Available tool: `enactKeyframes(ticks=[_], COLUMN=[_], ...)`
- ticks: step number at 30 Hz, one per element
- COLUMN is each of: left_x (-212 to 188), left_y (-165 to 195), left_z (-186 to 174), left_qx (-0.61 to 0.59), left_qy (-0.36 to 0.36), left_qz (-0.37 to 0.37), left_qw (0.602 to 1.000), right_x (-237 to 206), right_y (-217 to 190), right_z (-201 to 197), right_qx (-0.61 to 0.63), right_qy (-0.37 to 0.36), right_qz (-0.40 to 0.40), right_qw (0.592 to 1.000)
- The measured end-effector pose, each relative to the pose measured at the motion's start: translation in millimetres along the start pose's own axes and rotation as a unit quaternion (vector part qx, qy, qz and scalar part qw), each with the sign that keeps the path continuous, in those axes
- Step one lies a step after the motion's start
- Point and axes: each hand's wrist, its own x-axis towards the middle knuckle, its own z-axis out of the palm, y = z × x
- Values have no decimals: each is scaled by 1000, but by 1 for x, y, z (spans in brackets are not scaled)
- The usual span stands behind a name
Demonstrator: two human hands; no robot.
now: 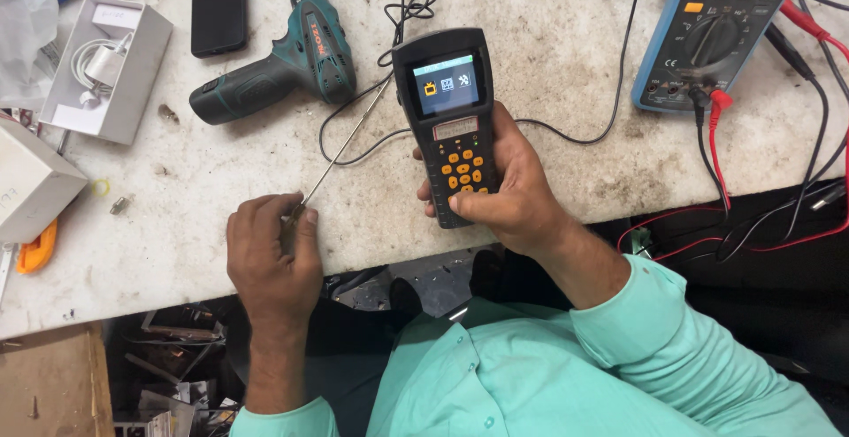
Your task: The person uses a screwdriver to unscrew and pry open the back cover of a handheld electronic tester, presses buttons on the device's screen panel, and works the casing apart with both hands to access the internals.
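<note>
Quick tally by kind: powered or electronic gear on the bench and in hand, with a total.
Handheld testers with orange keys: 1, in the right hand, tester
Multimeters, blue: 1
Cordless drills, teal: 1
Black phones, screen dark: 1
Total: 4
Not counted: the thin metal rod pinched in the left hand.

Both forearms reach up-frame, mint sleeves pushed back: left hand (pixel 270 256) knuckles-up in a loose fist, fingers pinched shut near the thumb, right hand (pixel 504 191) wrapped in a closed grip, thumb lying across the front, wrist bent slightly inward.
</note>
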Motion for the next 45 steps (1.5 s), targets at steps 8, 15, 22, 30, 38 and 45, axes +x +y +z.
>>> enactKeyframes(ticks=[8, 15, 22, 30, 38, 45], left_x=[7, 13, 22, 15, 13, 13], left_y=[14, 57, 69, 64, 63, 63], left_z=[6, 21, 41, 44, 43, 43], left_qx=[106, -204, -255, -228, -242, -243], left_qy=[92, 13, -35, -53, -65, -68], left_qz=[43, 8, -46, -37, -31, -30], left_qw=[989, 979, 965, 972, 968, 967], right_x=[2, 0, -1, -4, -7, -8], right_y=[-6, -8, -9, -6, -5, 0], right_z=[-4, 1, 2, 1, 0, -1], right_qx=[119, 117, 98, 111, 113, 125], right_qy=[-48, -32, 1, -9, -33, -15], right_qz=[12, 34, 29, 12, -5, 10], right_qw=[992, 992, 995, 994, 993, 992])
